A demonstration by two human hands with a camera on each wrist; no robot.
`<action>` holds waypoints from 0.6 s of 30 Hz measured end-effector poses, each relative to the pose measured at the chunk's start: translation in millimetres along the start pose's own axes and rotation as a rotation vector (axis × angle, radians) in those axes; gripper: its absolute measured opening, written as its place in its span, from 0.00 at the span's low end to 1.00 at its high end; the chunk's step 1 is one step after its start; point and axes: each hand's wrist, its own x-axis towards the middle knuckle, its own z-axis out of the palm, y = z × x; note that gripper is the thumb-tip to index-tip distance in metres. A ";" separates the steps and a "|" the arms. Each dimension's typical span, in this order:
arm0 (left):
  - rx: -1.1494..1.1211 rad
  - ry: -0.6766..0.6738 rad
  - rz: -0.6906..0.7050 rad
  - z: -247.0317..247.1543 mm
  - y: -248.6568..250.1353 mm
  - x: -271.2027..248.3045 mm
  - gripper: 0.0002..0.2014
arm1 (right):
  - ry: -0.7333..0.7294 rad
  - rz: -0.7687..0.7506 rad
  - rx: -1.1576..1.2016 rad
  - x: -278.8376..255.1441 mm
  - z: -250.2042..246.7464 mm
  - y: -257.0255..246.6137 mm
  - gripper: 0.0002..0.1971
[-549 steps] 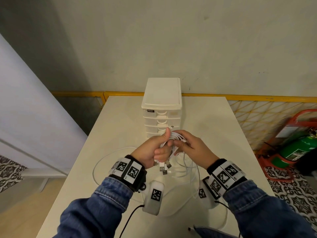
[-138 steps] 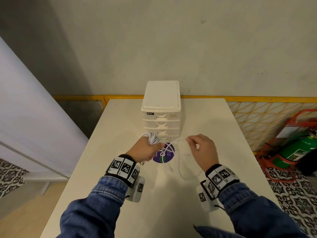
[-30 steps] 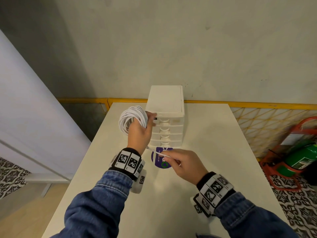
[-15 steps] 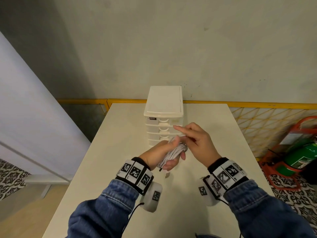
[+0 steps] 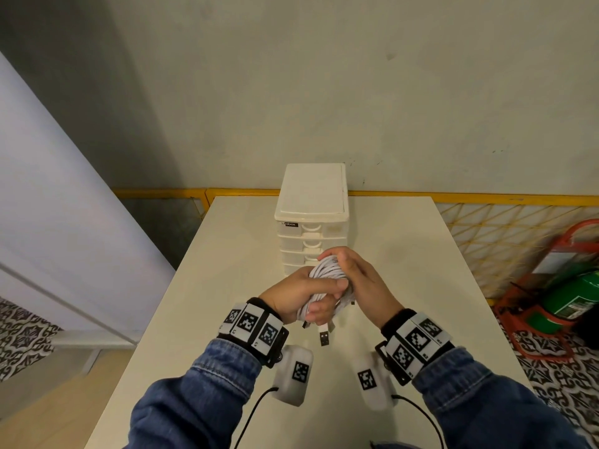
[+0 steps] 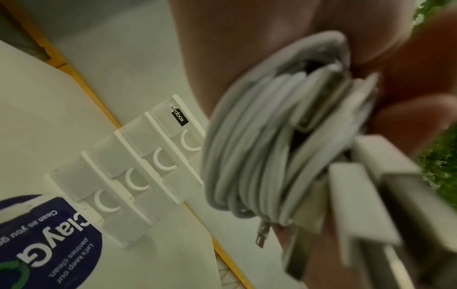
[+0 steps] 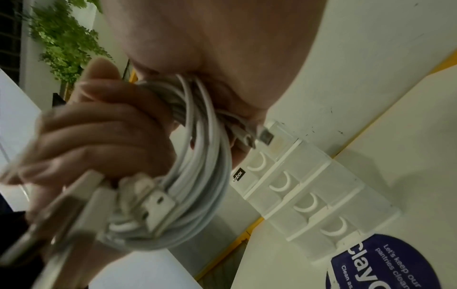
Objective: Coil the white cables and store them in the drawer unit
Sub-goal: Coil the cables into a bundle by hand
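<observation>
Both hands now close around the coil (image 5: 327,280) in front of the drawers (image 5: 311,241), where half a second ago the right hand only touched the bundle with extended fingers while the left gripped it. A second ago the left hand held the coil up as an open ring beside the unit; it is now squeezed into a tight, flattened bunch held low above the table (image 5: 421,254). The loose cable that lay spread on the tabletop some seconds back is gone from the surface, so the winding looks finished and storage appears to be the remaining step.

The left hand (image 5: 299,294) has its fingers curled under and around the near end of the bundle; the right hand (image 5: 359,280) cups over the far end, fingers wrapped across the top.

The coil is many turns of thin white cord lying side by side, slightly uneven. Several flat plug ends hang free below the left hand, one USB plug (image 5: 324,338) dangling lowest.

All four drawer fronts, each with a crescent pull, sit flush and closed. A round purple sticker (image 7: 395,262) lies on the table at the unit's foot.
</observation>
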 end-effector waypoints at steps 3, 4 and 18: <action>-0.008 -0.036 0.014 5.2 1.2 1.3 0.10 | 0.089 0.000 0.024 -0.6 2.9 -1.1 0.20; 0.011 -0.039 0.017 5.9 1.1 1.7 0.12 | 0.110 0.012 0.045 -1.2 3.3 -1.8 0.18; 0.173 0.389 0.223 3.3 -9.8 9.5 0.11 | 0.316 0.084 0.133 -3.8 -5.0 0.7 0.13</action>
